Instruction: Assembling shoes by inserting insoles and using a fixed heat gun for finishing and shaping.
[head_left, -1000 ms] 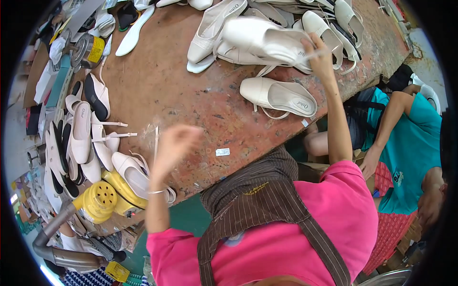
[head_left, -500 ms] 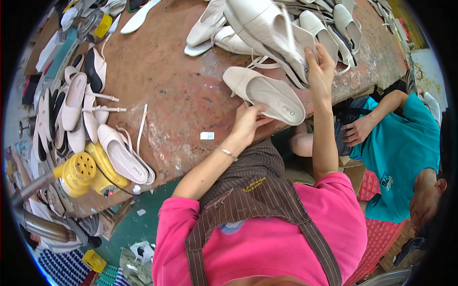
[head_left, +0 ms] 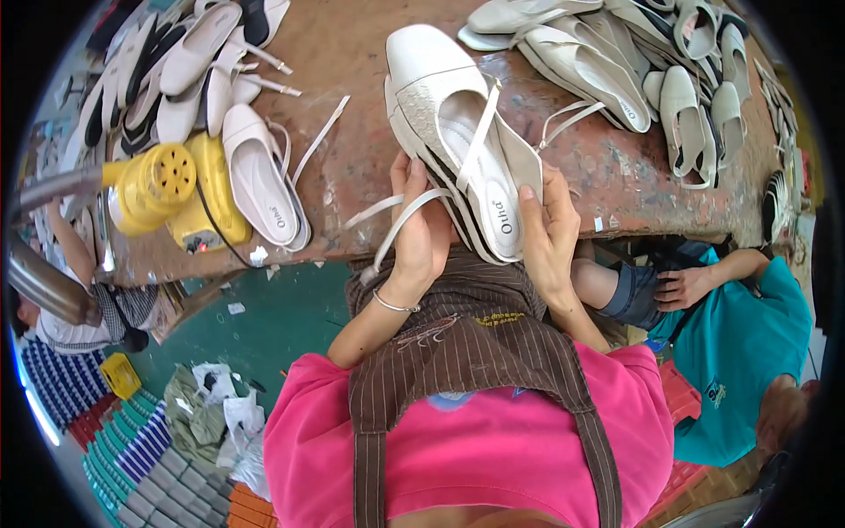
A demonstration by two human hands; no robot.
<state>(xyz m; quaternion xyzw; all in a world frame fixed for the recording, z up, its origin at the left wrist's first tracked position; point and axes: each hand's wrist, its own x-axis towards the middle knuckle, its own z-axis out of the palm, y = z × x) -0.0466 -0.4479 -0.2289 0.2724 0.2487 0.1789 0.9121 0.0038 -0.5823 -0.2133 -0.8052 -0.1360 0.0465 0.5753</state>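
Observation:
Both my hands hold a pair of off-white slingback shoes at the table's near edge, toes pointing away from me. The upper shoe shows its insole and a thin strap crossing its opening. Beneath it lies what looks like a second shoe, mostly hidden, with only its left edge showing. My left hand is closed on the left side near the heels, a loose strap passing over its fingers. My right hand grips the right side of the heel, thumb by the insole.
Slingback shoes are heaped at the far right of the worn table. More pale shoes stand at the left beside a yellow machine and another shoe. A person in teal sits close on my right.
My right hand has come down and inward with its shoe. The two shoes, held apart before, are now together between both hands. The view has shifted, too.

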